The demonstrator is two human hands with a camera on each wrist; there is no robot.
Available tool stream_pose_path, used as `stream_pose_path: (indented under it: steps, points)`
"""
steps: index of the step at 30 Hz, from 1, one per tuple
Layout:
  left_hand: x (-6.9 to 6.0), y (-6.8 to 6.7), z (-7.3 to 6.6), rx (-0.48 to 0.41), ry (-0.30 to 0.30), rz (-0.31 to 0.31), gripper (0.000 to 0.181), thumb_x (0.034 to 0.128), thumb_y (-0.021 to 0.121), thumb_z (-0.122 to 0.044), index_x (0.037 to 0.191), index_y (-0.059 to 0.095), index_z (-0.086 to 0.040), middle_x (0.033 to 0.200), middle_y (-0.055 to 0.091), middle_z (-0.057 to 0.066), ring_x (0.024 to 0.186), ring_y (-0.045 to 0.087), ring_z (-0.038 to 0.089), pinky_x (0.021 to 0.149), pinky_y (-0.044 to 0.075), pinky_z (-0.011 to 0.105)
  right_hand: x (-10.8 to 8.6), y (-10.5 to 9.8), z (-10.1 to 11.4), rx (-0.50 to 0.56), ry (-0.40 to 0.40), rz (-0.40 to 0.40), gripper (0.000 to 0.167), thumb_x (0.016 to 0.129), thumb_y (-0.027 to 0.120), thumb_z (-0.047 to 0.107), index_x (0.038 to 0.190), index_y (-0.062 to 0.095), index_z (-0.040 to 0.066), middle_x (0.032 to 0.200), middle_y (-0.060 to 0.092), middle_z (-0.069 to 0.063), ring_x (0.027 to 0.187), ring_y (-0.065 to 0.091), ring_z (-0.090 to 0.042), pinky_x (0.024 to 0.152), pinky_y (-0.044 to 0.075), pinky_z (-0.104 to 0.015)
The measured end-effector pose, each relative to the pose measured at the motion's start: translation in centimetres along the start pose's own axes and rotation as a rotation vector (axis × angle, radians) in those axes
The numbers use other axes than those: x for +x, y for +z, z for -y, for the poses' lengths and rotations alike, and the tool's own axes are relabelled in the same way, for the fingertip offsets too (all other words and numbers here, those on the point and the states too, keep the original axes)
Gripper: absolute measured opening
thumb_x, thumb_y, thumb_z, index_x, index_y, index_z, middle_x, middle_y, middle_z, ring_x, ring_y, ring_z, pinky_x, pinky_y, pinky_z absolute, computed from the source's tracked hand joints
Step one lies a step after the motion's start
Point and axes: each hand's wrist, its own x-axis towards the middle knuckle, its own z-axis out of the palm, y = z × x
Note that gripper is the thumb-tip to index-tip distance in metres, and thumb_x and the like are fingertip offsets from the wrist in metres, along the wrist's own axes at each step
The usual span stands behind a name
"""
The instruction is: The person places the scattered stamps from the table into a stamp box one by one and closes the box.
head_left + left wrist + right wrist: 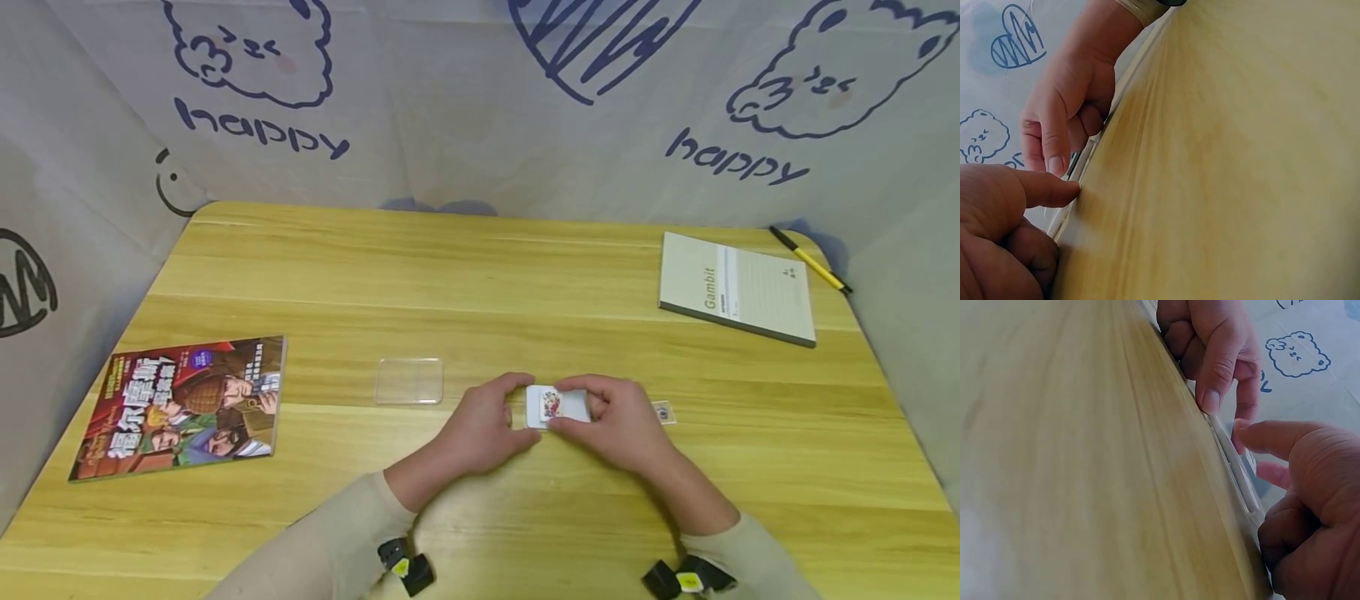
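In the head view a small white case (577,407) lies on the table between the two hands, with a card bearing a colourful figure (552,404) on it. The left hand (487,425) holds the case's left end between thumb and index finger. The right hand (618,421) pinches the card by its upper and lower edges. Both wrist views show the hands facing each other, the left hand (1004,219) and right hand (1322,487) low at the tabletop. The case (1235,465) appears edge-on; the card's face is hidden there.
A clear plastic lid (408,382) lies left of the hands, and a small card (664,412) lies partly behind the right hand. An illustrated book (183,408) is at the left. A notebook (735,287) and a yellow-black pen (813,261) lie at the back right.
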Motion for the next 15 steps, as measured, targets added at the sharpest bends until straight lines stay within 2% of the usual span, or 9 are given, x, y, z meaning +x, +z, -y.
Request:
stream_pose_path:
  steps: [7,15]
  points:
    - [0.03,0.02,0.06,-0.007,-0.002,0.003,0.067,0.0828,0.082,-0.015,0.141,0.051,-0.002,0.058,0.048,-0.003,0.045,0.040,0.006,0.044,0.035,0.024,0.07,0.19,-0.01,-0.025,0.008,0.007,0.038,0.075,0.090,0.021,0.109,0.076,0.009,0.052,0.042,0.010,0.070,0.059,-0.015,0.061,0.052,-0.027]
    - [0.04,0.09,0.09,-0.002,-0.001,-0.001,0.067,0.0828,0.083,-0.016,0.141,0.051,-0.002,0.059,0.048,-0.003,0.046,0.041,0.006,0.043,0.034,0.024,0.08,0.28,0.19,-0.057,0.014,0.011,0.040,0.074,0.091,0.022,0.109,0.076,0.009,0.055,0.028,0.013,0.068,0.054,-0.016,0.060,0.049,-0.026]
